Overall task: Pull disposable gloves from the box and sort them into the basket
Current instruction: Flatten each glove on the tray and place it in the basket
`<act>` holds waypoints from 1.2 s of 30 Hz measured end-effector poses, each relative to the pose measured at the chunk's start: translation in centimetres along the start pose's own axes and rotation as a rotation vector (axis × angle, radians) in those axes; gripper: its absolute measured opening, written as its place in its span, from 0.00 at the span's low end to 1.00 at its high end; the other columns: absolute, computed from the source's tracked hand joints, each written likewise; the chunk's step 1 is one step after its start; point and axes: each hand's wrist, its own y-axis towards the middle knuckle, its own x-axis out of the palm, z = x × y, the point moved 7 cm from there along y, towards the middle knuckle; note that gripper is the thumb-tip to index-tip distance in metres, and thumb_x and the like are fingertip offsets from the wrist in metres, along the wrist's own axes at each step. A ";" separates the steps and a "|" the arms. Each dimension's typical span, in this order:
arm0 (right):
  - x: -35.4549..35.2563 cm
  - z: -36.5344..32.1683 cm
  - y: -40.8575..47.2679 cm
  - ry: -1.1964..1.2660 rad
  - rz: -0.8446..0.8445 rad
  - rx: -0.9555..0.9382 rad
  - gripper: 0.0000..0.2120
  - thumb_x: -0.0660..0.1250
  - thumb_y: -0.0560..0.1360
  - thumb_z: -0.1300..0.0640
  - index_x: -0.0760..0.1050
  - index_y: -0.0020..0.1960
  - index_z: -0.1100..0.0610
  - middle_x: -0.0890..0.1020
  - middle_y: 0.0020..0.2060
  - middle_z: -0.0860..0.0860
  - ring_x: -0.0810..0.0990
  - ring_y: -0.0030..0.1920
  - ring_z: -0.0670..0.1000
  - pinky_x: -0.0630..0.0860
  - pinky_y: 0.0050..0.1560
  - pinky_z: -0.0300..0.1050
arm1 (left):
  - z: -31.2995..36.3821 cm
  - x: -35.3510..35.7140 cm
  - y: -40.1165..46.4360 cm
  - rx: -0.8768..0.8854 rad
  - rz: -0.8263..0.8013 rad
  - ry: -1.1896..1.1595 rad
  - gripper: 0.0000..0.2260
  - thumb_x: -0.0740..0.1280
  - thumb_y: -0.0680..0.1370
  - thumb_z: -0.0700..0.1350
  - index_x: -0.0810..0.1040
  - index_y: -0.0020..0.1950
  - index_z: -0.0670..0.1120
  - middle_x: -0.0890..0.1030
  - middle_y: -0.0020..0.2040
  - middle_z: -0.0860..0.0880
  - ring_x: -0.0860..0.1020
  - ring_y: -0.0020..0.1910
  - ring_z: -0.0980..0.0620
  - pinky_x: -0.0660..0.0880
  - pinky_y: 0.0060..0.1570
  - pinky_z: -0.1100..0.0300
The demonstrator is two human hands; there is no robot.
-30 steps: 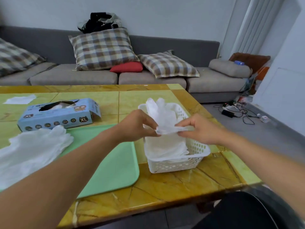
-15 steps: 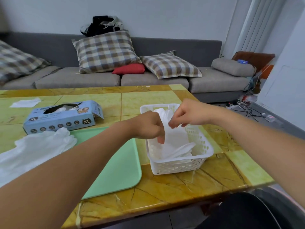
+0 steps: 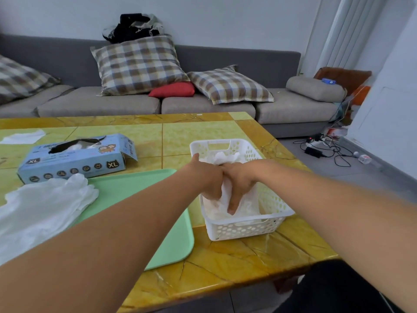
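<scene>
A white perforated basket [image 3: 244, 229] stands on the table right of centre, with white disposable gloves [image 3: 249, 201] piled inside. Both my hands are down in it, side by side. My left hand [image 3: 206, 177] pushes its fingers into the gloves with the thumb stuck out over the rim. My right hand [image 3: 241, 180] presses straight fingers down on the same pile, and a fold of glove rises between the two hands. The blue XL glove box [image 3: 74, 159] lies at the left with its top torn open. Loose white gloves [image 3: 42, 206] lie on the near left.
A mint green tray [image 3: 140, 190] lies between the box and the basket, under my left forearm. A white sheet [image 3: 22, 136] lies at the far left of the yellow marble table [image 3: 225, 263]. Behind it is a grey sofa with cushions; cables lie on the floor at right.
The glove held up between both hands over the basket has gone down into it. Both hands have dropped from above the rim into the basket and now push on the pile.
</scene>
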 end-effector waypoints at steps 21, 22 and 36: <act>0.0 -36.9 1.1 0.092 0.298 -0.675 0.24 0.67 0.78 0.41 0.78 0.65 0.57 0.80 0.63 0.53 0.78 0.60 0.56 0.75 0.61 0.53 | -29.3 14.4 -29.1 -0.588 0.420 -0.642 0.20 0.64 0.82 0.44 0.70 0.74 0.48 0.69 0.72 0.45 0.71 0.69 0.44 0.66 0.67 0.55; 0.0 -36.6 1.2 0.089 0.292 -0.675 0.23 0.67 0.78 0.42 0.79 0.66 0.56 0.80 0.63 0.52 0.78 0.62 0.54 0.75 0.63 0.52 | -29.4 14.8 -29.1 -0.572 0.392 -0.640 0.20 0.64 0.82 0.45 0.69 0.75 0.48 0.69 0.73 0.45 0.70 0.69 0.45 0.66 0.68 0.55; -0.9 -34.6 2.1 0.212 0.330 -0.777 0.16 0.73 0.76 0.48 0.83 0.61 0.53 0.84 0.55 0.46 0.81 0.55 0.47 0.76 0.60 0.46 | -29.5 15.0 -24.4 -0.494 0.240 -0.703 0.17 0.62 0.83 0.50 0.67 0.70 0.45 0.76 0.66 0.44 0.76 0.58 0.45 0.73 0.54 0.53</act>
